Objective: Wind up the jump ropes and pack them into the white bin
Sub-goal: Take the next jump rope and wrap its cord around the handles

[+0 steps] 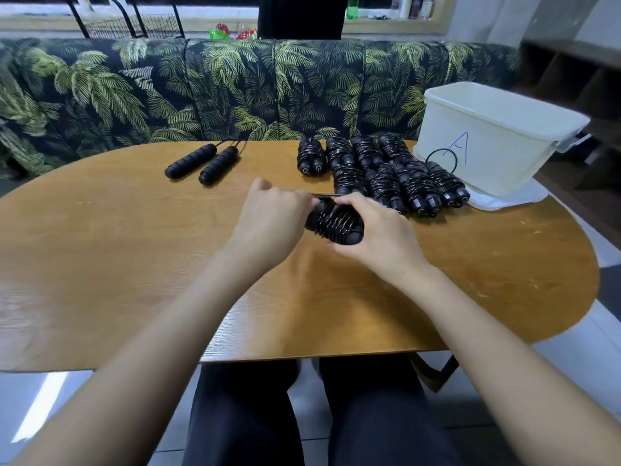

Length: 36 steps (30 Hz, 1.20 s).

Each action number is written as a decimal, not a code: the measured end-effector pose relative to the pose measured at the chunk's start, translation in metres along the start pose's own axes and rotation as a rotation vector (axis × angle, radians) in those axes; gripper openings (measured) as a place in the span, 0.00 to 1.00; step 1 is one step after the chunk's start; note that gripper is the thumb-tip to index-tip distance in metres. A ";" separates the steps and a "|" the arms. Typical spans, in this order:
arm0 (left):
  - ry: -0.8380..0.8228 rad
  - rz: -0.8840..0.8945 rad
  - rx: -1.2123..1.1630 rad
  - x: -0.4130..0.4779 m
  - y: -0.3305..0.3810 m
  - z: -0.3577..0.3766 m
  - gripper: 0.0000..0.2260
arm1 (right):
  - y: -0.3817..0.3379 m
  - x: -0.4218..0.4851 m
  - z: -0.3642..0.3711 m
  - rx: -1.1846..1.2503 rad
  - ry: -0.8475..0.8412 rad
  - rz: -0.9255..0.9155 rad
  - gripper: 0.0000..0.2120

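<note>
**Wound rope in hand, bin at right**

The jump rope (334, 225) sits just above the tabletop (134, 264), with left hand (272, 213) and right hand (379, 230) fingers curled round it. Wound bundles (386, 173) lie beyond, beside the white bin (497, 136); can't see inside it.

1. The bin (497, 142) stands on a lid (504, 200) at the far right edge of the table (134, 264).
2. The wound ropes (386, 173) lie in two rows just left of the bin.
3. The handle pair (201, 163) lies farther left, near the far edge.
4. The bundle (336, 223) is mid-table, held between my left hand (272, 213) and my right hand (376, 230).
5. The sofa (168, 89) runs behind the table.
</note>
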State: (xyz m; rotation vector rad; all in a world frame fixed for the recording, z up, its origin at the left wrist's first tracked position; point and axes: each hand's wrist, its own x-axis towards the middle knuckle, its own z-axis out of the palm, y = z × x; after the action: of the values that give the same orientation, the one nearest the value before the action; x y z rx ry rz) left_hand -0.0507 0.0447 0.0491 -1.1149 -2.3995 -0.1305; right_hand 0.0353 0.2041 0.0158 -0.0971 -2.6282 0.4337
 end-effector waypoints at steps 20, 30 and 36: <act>-0.348 -0.009 -0.503 -0.052 -0.065 0.118 0.13 | 0.004 -0.007 -0.040 0.727 -0.529 -0.166 0.32; -0.111 0.467 -0.035 -0.007 -0.031 0.027 0.12 | 0.006 -0.023 -0.015 -0.290 -0.364 -0.280 0.31; 0.094 0.172 -0.054 -0.016 -0.007 0.024 0.18 | 0.010 -0.012 -0.007 -0.176 -0.024 -0.003 0.30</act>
State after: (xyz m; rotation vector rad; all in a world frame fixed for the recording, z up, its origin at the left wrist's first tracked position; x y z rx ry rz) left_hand -0.0566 0.0360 0.0214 -1.3046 -2.2194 -0.1869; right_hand 0.0488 0.2142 0.0135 -0.1454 -2.6851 0.2021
